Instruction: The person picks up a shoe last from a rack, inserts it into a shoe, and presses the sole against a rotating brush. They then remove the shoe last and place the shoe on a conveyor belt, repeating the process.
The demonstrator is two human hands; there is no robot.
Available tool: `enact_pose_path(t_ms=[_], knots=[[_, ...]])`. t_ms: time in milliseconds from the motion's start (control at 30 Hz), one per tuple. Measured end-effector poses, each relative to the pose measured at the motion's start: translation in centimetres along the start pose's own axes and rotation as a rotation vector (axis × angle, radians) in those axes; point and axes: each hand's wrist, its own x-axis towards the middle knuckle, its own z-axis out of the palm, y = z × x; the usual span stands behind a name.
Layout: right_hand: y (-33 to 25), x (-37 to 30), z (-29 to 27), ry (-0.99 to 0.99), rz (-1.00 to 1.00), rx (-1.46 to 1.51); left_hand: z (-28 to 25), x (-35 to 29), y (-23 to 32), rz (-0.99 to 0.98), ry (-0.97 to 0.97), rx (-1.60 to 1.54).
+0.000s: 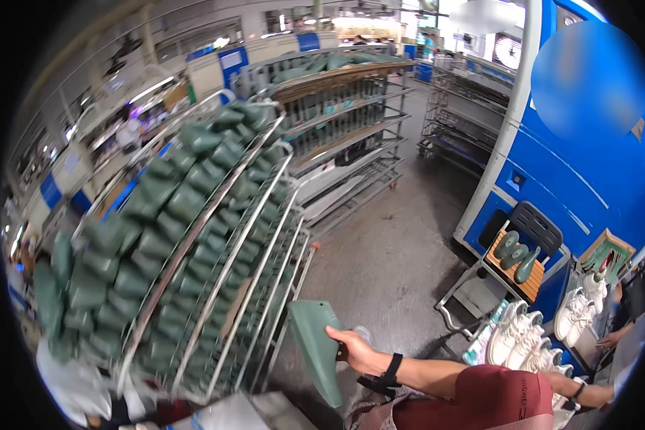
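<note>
My left hand (356,350) is closed around a green plastic shoe last (314,351), with the thumb against its side. The last hangs toe down over the floor, its broad end up. A dark strap circles that wrist, below a dark red sleeve. Left of the held last stands a metal rack (204,315) piled with many similar green lasts (150,197). The rack and the held last are close, but whether they touch I cannot tell. My right hand does not show.
Further shelved carts (337,143) stand behind. At right, several lasts rest on a slatted chair (517,269) beside a blue machine (588,168). White shoes (519,344) stand in rows near my sleeve. A co-worker's hand (613,337) shows at the right edge. Another person's white clothing (68,380) is lower left.
</note>
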Motion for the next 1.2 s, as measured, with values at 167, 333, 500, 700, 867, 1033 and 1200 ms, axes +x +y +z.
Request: enact_pose_path(t_ms=[167,333,500,700,867,1033,1200], knots=[[-15.4,9.0,-2.2,-0.005,-0.189,0.504,10.1,10.7,10.5,0.077,-0.225,-0.346],[-36.1,24.9,0.2,-0.343,-0.432,0.720,7.9,9.0,13.2,-0.065,-0.337,-0.238],[-56.3,37.0,6.6,0.074,-0.486,0.528,7.4,8.4,10.8,-0.231,-0.178,-0.124],[-36.7,35.2,-1.1,-0.013,-1.015,-0.401,4.5,27.5,7.6,0.050,-0.527,-0.113],[-9.3,19.1,-19.1,0.460,-0.355,-0.880,7.3,46.2,14.6,0.356,-0.959,0.048],[4.9,-6.7,-25.8,1.293,-0.031,-0.553,15.6,45.7,28.6,0.447,-1.100,0.006],[12.4,-23.3,-29.3,1.752,-0.244,0.009,18.4,35.3,46.8,0.772,-1.143,-0.079]])
